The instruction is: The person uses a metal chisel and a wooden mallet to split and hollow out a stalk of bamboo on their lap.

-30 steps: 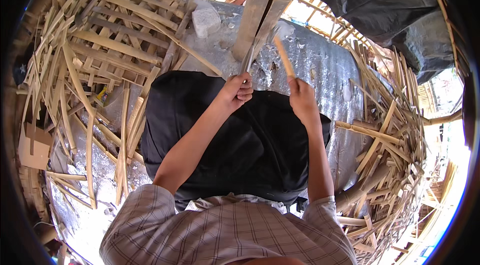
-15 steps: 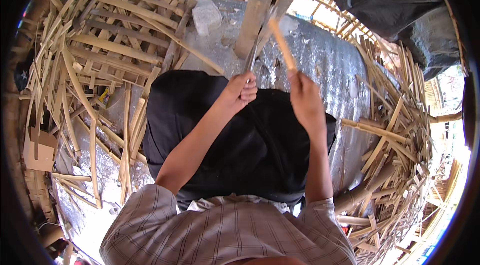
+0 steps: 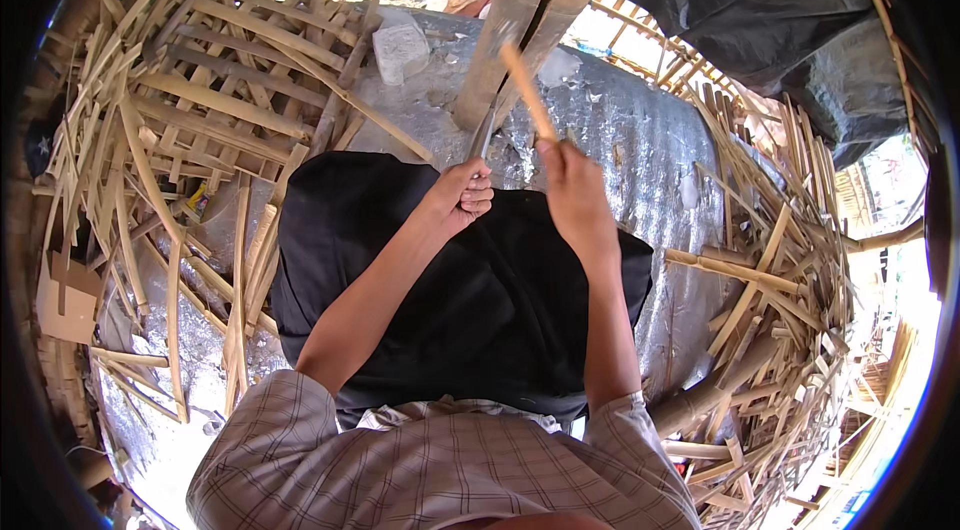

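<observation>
While the left hand [image 3: 462,198] is curling shut around the handle of a metal blade [image 3: 484,135], the right hand [image 3: 572,192] is gripping the lower end of a short wooden stick [image 3: 527,90] in a closed fist. The blade is running up and away from the person, its long axis close to vertical in the view, with its tip set into the split of a thick bamboo pole [image 3: 530,10]. That pole is leaning away toward the top edge, and a dark gap is dividing it lengthwise into two halves. The stick is pointing up and to the left, its free end hovering over the pole, just right of the blade.

Compared with half a second ago, the stick is sitting more upright and its tip is lying nearer the blade; a second ago it was shorter in view and tilted lower. The left hand is staying at the same spot.

One blade, one stick and one split pole are in hand. A black cloth [image 3: 480,300] is covering the lap, and a silvery sheet [image 3: 640,145] is lying beneath. Loose bamboo strips [image 3: 180,130] are piling up on both sides, too many to count.
</observation>
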A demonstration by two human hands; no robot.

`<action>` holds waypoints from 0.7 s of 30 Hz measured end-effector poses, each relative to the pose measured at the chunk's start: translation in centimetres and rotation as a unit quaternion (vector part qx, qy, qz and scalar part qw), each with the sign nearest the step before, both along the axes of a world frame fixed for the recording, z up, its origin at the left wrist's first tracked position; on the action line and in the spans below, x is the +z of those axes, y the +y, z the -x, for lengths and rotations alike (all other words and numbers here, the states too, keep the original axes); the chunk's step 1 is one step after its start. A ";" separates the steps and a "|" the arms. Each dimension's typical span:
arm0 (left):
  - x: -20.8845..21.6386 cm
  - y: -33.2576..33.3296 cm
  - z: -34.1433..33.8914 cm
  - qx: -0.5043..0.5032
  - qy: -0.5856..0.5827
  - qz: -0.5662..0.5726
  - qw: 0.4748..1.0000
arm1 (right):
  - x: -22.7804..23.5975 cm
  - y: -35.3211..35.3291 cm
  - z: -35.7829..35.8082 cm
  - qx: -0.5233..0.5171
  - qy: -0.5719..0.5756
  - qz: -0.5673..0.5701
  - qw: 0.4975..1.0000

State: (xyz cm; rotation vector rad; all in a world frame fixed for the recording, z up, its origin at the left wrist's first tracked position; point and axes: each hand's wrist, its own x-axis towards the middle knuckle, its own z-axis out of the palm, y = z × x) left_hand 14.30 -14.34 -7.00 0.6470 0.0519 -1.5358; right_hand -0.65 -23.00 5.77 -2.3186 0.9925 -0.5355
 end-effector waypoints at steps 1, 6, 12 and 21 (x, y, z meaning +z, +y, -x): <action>-0.4 0.0 -0.2 0.004 0.017 0.005 1.000 | 2.0 0.3 -0.4 -0.014 -0.051 0.003 0.999; 0.4 0.1 -0.4 0.009 0.026 0.009 1.000 | -0.4 -0.5 -0.1 -0.066 -0.207 0.017 0.976; 0.0 -0.2 -0.4 0.016 0.027 -0.024 0.999 | -12.9 -4.6 2.3 0.061 -0.013 0.068 0.996; 0.1 1.0 -5.1 -0.051 0.062 0.008 0.997 | -12.5 -1.7 3.1 -0.130 -0.289 -0.445 0.838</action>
